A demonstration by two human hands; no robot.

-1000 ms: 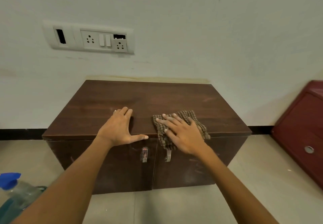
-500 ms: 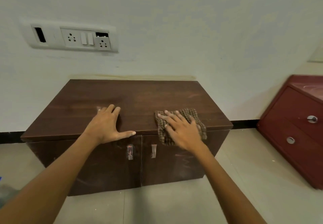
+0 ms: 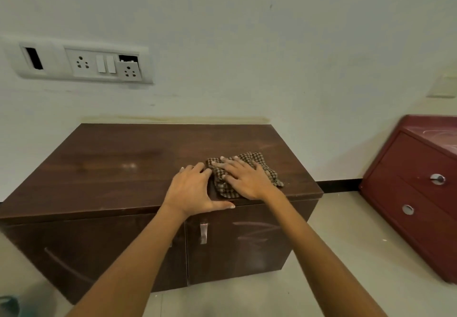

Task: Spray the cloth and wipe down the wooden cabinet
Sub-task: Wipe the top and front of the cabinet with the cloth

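Observation:
A dark brown wooden cabinet (image 3: 111,168) with two front doors stands against the wall. A brown checked cloth (image 3: 257,162) lies crumpled on its top, right of centre near the front edge. My right hand (image 3: 244,178) presses flat on the cloth, fingers spread. My left hand (image 3: 195,190) rests flat on the cabinet top just left of the cloth, fingers touching its edge, thumb along the front edge. A blurred bit of the spray bottle (image 3: 10,304) shows at the bottom left corner.
A red drawer unit (image 3: 420,193) with round metal knobs stands on the floor at the right. A white socket and switch panel (image 3: 81,63) is on the wall above the cabinet. Pale tiled floor (image 3: 346,254) lies in front.
My left hand has slid right along the front edge until it touches the cloth. The right hand stays on the cloth. The view has shifted, so the cabinet sits further left.

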